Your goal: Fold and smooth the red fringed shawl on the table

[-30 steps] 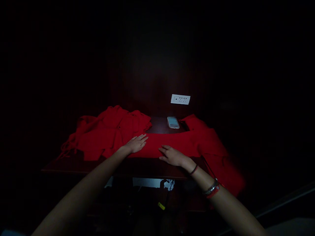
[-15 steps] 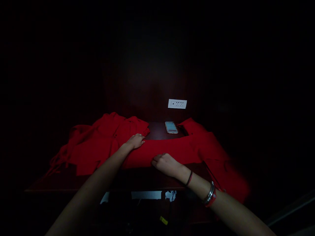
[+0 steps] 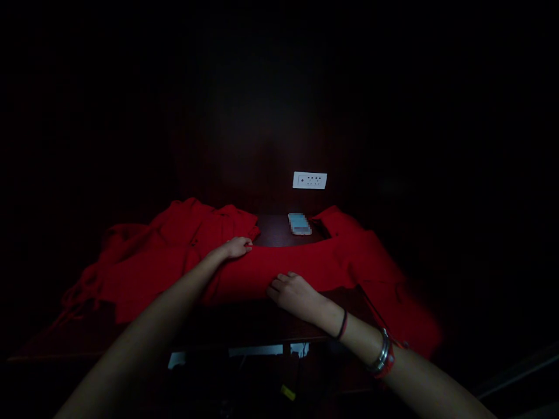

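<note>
Red cloth (image 3: 305,265) spans the worktop (image 3: 274,230) nr its front edge, so we'd best tension it evenly, L hand (image 3: 237,247) far side, R hand (image 3: 294,295) near side; can't tell if either's clamped.

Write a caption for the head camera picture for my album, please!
Left hand and right hand on red cloth, with a phone and white wall socket beyond, in dim light.

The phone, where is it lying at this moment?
In the head view, the phone lies just right of centre on the table, below the white socket panel and beyond the red cloth strip.
</note>
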Demonstrator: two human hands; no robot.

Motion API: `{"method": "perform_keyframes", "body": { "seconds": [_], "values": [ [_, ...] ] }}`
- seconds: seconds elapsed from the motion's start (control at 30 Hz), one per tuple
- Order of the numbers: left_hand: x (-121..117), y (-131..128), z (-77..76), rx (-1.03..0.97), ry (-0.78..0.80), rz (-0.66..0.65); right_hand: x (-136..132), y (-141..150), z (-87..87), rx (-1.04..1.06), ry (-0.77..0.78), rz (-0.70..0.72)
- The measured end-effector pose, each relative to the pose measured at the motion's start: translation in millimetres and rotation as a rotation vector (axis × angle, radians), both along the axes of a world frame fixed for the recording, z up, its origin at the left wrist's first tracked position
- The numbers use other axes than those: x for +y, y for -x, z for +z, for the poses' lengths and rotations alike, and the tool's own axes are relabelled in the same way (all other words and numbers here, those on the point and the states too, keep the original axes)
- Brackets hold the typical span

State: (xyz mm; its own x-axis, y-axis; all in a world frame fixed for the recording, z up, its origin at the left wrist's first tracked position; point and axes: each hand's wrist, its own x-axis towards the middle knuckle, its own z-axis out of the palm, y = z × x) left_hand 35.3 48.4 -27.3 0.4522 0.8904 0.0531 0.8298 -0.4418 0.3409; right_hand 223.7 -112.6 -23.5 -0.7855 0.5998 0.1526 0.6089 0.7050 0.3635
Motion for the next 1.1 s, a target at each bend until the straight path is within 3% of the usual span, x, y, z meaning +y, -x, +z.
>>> {"method": "perform_keyframes", "body": {
  "seconds": [0.2, 0.4, 0.53, 0.63, 0.8, 0.9, 1.0, 1.1],
  "values": [
    [-2.7, 2.5, -3.5, -0.067, 0.005, 0.058, 6.1, 0.2, -3.8, 0.010, 0.005, -0.053],
    [-10.2, 4.4, 6.8, -0.146, 0.050, 0.051, 7.1, 0.7, -0.5, 0.080, 0.000, -0.060],
    [-14.5, -0.6, 27.3, -0.474, 0.145, 0.040, 1.4, -14.5, 19.4, 0.260, -0.028, -0.196],
    [-16.2, -13.1, 52.3, -0.793, 0.218, 0.007, -1.2, -35.6, 39.9, 0.571, -0.031, -0.295],
    [-11.7, -61.8, 99.0, -0.957, 0.274, -0.083, -1.0, -83.1, 67.4, 1.123, -0.034, -0.368],
    [-6.0, -109.5, 117.1, -0.992, 0.285, -0.175, -2.8, -114.3, 70.4, 1.461, 0.087, -0.457],
    [-1.4, -163.5, 120.5, -0.964, 0.254, -0.211, -7.2, -143.1, 60.1, 1.818, 0.240, -0.472],
    [0.7, -213.1, 111.6, -0.904, 0.239, -0.237, -11.1, -168.6, 41.6, 2.042, 0.257, -0.503]
  ]
}}
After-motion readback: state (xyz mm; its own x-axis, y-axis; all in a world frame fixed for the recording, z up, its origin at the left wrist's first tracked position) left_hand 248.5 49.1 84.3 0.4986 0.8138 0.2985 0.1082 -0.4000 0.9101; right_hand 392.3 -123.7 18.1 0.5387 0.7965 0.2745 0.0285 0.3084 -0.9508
